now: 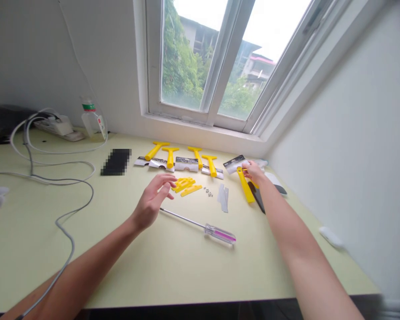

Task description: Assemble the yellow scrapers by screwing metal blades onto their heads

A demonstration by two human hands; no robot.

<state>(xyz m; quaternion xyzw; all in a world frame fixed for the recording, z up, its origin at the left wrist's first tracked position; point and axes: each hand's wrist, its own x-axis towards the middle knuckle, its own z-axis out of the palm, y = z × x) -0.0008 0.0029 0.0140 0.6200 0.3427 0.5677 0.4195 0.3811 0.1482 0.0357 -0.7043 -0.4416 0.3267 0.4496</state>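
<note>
My left hand (pixel 155 200) is open, its fingers apart and slightly curled beside a small pile of yellow plastic strips (pixel 191 190). A screwdriver (pixel 220 233) with a clear and purple handle lies in front of it, its shaft tip near the hand. At the right, my right hand (pixel 254 171) has its fingers closed at the top of a yellow scraper handle (pixel 246 189), partly hiding it. A printed card (pixel 235 164) touches or nearly touches those fingertips. Small screws (pixel 208 192) and flat grey blades (pixel 223 198) lie between the hands.
Several T-shaped yellow scraper handles (pixel 170 156) and printed cards (pixel 186 164) lie in a row below the window. Dark and white items sit under my right forearm. Cables (pixel 65 218), a bottle (pixel 95 122) and a blurred black rectangle (pixel 116 162) are at left; a wall bounds the right.
</note>
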